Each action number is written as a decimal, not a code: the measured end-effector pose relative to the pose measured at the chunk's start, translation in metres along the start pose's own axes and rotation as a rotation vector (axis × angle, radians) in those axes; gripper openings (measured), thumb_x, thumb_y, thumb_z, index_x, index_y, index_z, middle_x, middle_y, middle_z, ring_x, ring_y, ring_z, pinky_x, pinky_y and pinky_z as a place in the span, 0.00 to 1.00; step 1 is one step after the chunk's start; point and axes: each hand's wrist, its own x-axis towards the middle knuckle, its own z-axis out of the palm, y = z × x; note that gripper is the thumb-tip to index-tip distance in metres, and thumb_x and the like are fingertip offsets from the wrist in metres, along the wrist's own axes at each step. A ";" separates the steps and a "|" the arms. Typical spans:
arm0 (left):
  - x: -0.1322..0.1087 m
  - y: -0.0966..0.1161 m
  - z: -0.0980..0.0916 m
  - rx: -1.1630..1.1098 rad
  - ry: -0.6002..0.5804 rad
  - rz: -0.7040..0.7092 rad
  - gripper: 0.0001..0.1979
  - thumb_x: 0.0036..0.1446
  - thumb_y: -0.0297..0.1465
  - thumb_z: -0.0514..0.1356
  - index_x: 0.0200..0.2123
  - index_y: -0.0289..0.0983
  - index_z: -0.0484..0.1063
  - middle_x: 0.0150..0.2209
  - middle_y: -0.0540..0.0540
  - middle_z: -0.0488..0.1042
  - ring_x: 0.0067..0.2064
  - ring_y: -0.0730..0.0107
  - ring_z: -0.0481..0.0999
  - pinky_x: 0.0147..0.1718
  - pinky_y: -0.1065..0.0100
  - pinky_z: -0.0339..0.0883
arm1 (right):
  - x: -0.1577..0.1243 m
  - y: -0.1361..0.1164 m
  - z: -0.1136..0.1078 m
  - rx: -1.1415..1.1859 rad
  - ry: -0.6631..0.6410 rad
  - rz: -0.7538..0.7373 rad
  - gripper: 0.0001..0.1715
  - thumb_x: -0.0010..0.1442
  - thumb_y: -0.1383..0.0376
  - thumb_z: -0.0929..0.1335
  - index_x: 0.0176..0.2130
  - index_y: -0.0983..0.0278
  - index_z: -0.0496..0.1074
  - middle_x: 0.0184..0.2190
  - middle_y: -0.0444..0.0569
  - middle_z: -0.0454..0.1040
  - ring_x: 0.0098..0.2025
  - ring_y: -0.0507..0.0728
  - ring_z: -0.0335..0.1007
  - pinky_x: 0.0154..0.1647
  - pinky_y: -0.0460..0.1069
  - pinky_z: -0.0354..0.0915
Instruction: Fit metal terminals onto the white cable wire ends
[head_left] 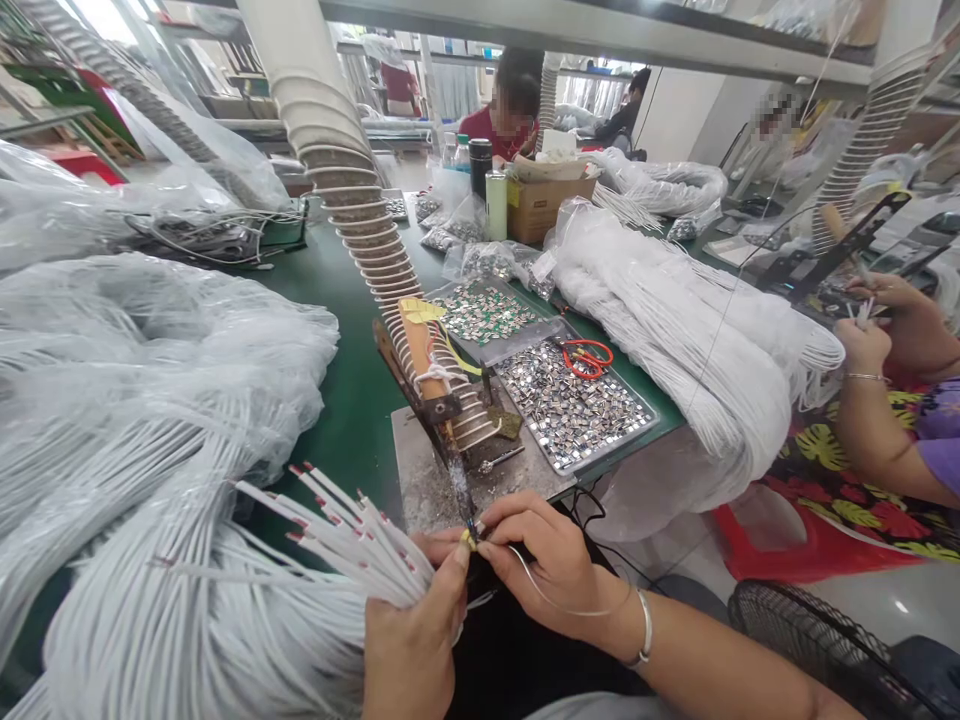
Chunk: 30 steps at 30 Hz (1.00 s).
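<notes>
A black flask (480, 172) stands just beside a green bottle (496, 206), near a carton (551, 208). Behind them sits a person (487, 127) in red. At lower right, a fan (806, 640) is near a red stool (787, 550).

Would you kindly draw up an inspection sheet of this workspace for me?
Surface: green table bearing a stained grey slab.
Work items: soldering iron points down towards the hands; small metal parts lie in a tray.
Clutter: red-handled tool lies on those parts.
Hands: left hand grips white cables; right hand pinches a thin wire near the tip.
Cables: large white bundles, partly in plastic, lie left and right.
Surroundings: flexible duct above the slab; fan lower right; co-worker's hands at right.
</notes>
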 end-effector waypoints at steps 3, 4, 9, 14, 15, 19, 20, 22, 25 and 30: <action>-0.001 -0.002 0.003 -0.038 0.024 -0.024 0.10 0.45 0.35 0.70 0.23 0.37 0.75 0.30 0.44 0.79 0.35 0.58 0.79 0.32 0.63 0.75 | 0.000 0.001 0.000 0.012 -0.005 -0.008 0.04 0.64 0.73 0.67 0.37 0.66 0.72 0.37 0.56 0.77 0.41 0.55 0.76 0.43 0.48 0.75; -0.001 -0.004 0.004 -0.039 0.026 -0.026 0.09 0.45 0.35 0.70 0.23 0.37 0.75 0.30 0.44 0.79 0.35 0.59 0.79 0.32 0.64 0.74 | -0.001 0.002 0.000 0.015 -0.011 -0.007 0.04 0.64 0.74 0.67 0.37 0.66 0.72 0.37 0.56 0.77 0.41 0.55 0.76 0.43 0.48 0.75; -0.002 -0.017 0.000 -0.031 0.006 -0.038 0.10 0.48 0.36 0.69 0.24 0.37 0.75 0.31 0.46 0.79 0.35 0.60 0.78 0.32 0.65 0.72 | -0.010 0.010 0.002 0.022 -0.051 0.037 0.04 0.63 0.74 0.68 0.37 0.66 0.72 0.38 0.57 0.77 0.42 0.56 0.76 0.45 0.48 0.74; -0.005 -0.022 -0.007 0.107 -0.056 0.023 0.10 0.53 0.38 0.67 0.26 0.38 0.75 0.30 0.47 0.77 0.34 0.62 0.76 0.36 0.63 0.70 | -0.017 0.012 0.000 0.056 -0.080 0.109 0.04 0.64 0.72 0.67 0.36 0.65 0.70 0.37 0.54 0.76 0.41 0.55 0.75 0.43 0.49 0.73; -0.006 -0.022 -0.008 0.134 -0.071 0.035 0.10 0.53 0.38 0.66 0.26 0.38 0.75 0.30 0.47 0.77 0.33 0.62 0.75 0.36 0.63 0.69 | -0.017 0.011 -0.001 0.071 -0.079 0.137 0.04 0.65 0.72 0.67 0.36 0.64 0.70 0.36 0.53 0.76 0.40 0.55 0.75 0.42 0.48 0.72; -0.008 -0.023 -0.012 0.220 -0.174 0.081 0.16 0.56 0.40 0.64 0.19 0.40 0.72 0.25 0.48 0.75 0.33 0.60 0.75 0.40 0.60 0.67 | -0.016 0.007 -0.001 0.123 -0.115 0.242 0.05 0.66 0.69 0.66 0.35 0.63 0.67 0.34 0.49 0.74 0.35 0.53 0.72 0.38 0.47 0.69; -0.008 -0.024 -0.015 0.233 -0.207 0.078 0.19 0.57 0.41 0.63 0.17 0.41 0.71 0.23 0.48 0.74 0.33 0.59 0.75 0.42 0.59 0.66 | -0.016 0.006 0.000 0.124 -0.133 0.246 0.06 0.66 0.68 0.65 0.35 0.63 0.67 0.33 0.48 0.73 0.35 0.53 0.71 0.37 0.47 0.69; -0.011 -0.028 -0.022 0.187 -0.220 0.024 0.19 0.57 0.45 0.63 0.19 0.41 0.74 0.26 0.46 0.77 0.38 0.57 0.77 0.46 0.59 0.66 | -0.020 0.007 -0.001 0.101 -0.173 0.233 0.06 0.67 0.68 0.64 0.35 0.62 0.66 0.33 0.47 0.72 0.35 0.53 0.70 0.38 0.47 0.68; -0.021 -0.032 -0.037 -0.059 -0.118 -0.097 0.17 0.57 0.48 0.63 0.31 0.39 0.79 0.40 0.44 0.82 0.46 0.57 0.78 0.51 0.62 0.67 | -0.034 0.013 -0.012 -0.064 -0.345 0.232 0.07 0.67 0.70 0.62 0.35 0.62 0.65 0.33 0.48 0.71 0.35 0.54 0.70 0.37 0.47 0.67; -0.045 -0.034 -0.060 -0.386 -0.111 -0.135 0.09 0.58 0.39 0.66 0.41 0.43 0.75 0.22 0.55 0.72 0.22 0.73 0.71 0.26 0.70 0.69 | -0.066 0.027 -0.039 -0.513 -0.788 0.366 0.11 0.63 0.77 0.60 0.34 0.63 0.66 0.31 0.48 0.71 0.28 0.55 0.68 0.30 0.48 0.62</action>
